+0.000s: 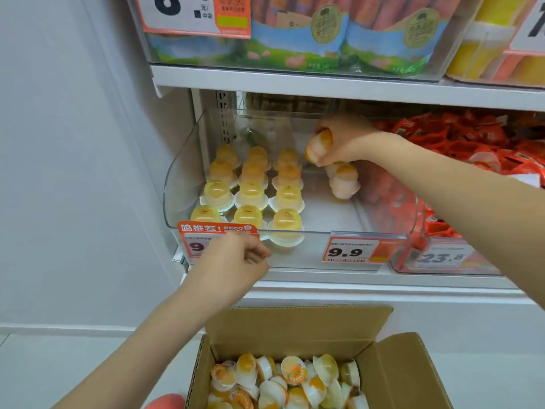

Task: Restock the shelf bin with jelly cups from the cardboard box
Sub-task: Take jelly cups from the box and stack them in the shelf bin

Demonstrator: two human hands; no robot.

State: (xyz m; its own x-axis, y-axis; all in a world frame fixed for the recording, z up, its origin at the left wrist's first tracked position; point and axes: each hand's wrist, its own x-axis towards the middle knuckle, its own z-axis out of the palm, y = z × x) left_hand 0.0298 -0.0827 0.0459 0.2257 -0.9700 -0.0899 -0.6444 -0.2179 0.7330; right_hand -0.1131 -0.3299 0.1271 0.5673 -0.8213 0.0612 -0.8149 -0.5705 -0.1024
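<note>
One cardboard box (298, 329), twelve standing jelly cups (250, 196)

Shelf (324, 283): white.
On it: clear bin (182, 184) above left hand (236, 261); red-packet bin (442, 261) under right forearm.

Red snack packets (442, 137) fill the neighbouring bin on the right. Above, sausage packs (339, 31) stand on the upper shelf (295, 81). Orange price tags (351, 251) read 9.9.

We see bright, even shop light, with soft shadows under the shelf (339, 84). Glare streaks the clear bin (188, 172). Edges bend; the right hand (339, 140) blurs slightly.
</note>
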